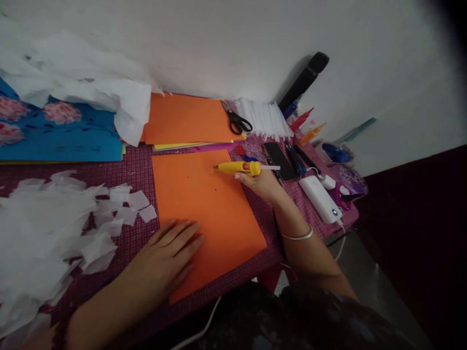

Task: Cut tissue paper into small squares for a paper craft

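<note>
An orange sheet of paper (219,218) lies in front of me on a checked cloth, with a few small dark specks on it. My left hand (171,253) rests flat across its lower left edge, fingers stretched out. In my right hand (260,183) is a yellow glue gun (239,168), a pale glue stick poking from its back end. Its nozzle points left and sits at or just above the upper part of the sheet, where a small clear spot of glue shows. The fingers under the gun's handle are mostly hidden.
White tissue pieces (44,233) heap at the left. Behind lie a blue sheet with pink flowers (83,138), crumpled white paper (109,92), stacked orange sheets (186,119) and black scissors (237,122). Glue sticks (264,119), a phone (280,160) and a white power bank (321,199) occupy the right.
</note>
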`<state>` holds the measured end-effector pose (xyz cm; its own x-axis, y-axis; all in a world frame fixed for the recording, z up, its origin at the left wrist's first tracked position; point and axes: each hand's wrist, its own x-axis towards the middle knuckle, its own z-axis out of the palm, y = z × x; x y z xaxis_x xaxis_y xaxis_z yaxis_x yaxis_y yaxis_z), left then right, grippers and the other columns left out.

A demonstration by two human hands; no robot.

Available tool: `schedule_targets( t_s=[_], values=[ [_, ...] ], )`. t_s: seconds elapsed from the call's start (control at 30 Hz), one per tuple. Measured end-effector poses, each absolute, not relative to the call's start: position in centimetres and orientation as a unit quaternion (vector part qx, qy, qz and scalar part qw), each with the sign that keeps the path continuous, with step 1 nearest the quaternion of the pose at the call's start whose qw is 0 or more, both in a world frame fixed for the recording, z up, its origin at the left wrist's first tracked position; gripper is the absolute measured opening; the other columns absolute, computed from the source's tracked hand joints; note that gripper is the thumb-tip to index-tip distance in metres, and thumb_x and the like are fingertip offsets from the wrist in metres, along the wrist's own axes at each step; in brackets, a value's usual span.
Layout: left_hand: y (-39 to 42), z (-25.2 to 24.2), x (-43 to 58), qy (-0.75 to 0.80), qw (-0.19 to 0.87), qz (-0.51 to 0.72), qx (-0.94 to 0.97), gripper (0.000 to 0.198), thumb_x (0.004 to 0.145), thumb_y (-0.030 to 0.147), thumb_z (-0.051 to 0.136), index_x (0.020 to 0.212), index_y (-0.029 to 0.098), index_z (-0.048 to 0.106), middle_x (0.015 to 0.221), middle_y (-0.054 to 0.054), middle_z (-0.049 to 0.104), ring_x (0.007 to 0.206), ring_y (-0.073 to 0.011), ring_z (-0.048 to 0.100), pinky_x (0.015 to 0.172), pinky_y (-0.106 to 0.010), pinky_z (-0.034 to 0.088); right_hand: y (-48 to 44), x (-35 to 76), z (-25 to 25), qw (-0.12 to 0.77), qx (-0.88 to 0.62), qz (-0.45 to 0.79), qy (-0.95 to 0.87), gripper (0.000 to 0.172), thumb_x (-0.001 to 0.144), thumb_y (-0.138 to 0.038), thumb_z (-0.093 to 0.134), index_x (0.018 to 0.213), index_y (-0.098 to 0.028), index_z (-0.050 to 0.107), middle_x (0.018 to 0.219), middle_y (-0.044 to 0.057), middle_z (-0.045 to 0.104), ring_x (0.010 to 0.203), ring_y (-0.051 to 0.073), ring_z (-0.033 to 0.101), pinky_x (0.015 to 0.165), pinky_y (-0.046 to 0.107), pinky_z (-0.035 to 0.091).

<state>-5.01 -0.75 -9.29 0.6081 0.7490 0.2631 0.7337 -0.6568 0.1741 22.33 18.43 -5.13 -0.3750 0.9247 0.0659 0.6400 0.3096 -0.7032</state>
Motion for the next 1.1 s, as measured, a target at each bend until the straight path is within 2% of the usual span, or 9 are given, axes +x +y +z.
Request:
schedule_targets(
  t_s=[0.23, 0.57, 0.8, 1.1],
  values=[
    [-0.7, -9.1, -5.1, 0.412, 0.04, 0.152, 0.897, 0.04, 0.105, 0.033, 0.038, 0.134, 0.024, 0.064, 0.144, -0.008, 0.061, 0.135, -0.023, 0.052, 0.119, -0.043, 0.032, 18.0, 22.1, -4.8, 0.251, -0.496, 0.311, -0.771, 0.049, 0.082, -0.061, 0.066, 0.097, -0.015, 0.07, 0.083, 0.006, 0.069, 0.073, 0.019, 0.058, 0.063, 0.029, 0.042],
    [-0.6, -9.0, -5.2, 0.403, 0.023, 0.14, 0.904, 0.039, 0.103, 0.032, 0.041, 0.134, 0.023, 0.064, 0.144, -0.008, 0.061, 0.135, -0.0241, 0.053, 0.118, -0.044, 0.035, 18.3, 22.2, -4.5, 0.254, -0.498, 0.312, -0.768, 0.057, 0.08, -0.069, 0.063, 0.094, -0.015, 0.071, 0.083, 0.007, 0.067, 0.074, 0.02, 0.058, 0.066, 0.03, 0.044],
    [-0.6, -8.6, -5.0, 0.41, 0.034, 0.151, 0.899, 0.038, 0.104, 0.033, 0.041, 0.131, 0.022, 0.066, 0.142, -0.007, 0.063, 0.131, -0.0241, 0.055, 0.116, -0.043, 0.035, 18.4, 22.5, -4.7, 0.237, -0.46, 0.349, -0.781, 0.05, 0.082, -0.066, 0.062, 0.088, -0.017, 0.064, 0.077, 0.003, 0.059, 0.068, 0.016, 0.049, 0.063, 0.029, 0.039],
    [-0.7, -8.5, -5.0, 0.414, 0.038, 0.151, 0.897, 0.04, 0.105, 0.032, 0.037, 0.131, 0.022, 0.066, 0.143, -0.007, 0.062, 0.134, -0.0235, 0.053, 0.117, -0.043, 0.034, 18.2, 22.5, -3.9, 0.254, -0.473, 0.334, -0.775, 0.05, 0.08, -0.067, 0.062, 0.091, -0.018, 0.066, 0.08, 0.004, 0.062, 0.071, 0.018, 0.051, 0.064, 0.03, 0.041]
  ],
)
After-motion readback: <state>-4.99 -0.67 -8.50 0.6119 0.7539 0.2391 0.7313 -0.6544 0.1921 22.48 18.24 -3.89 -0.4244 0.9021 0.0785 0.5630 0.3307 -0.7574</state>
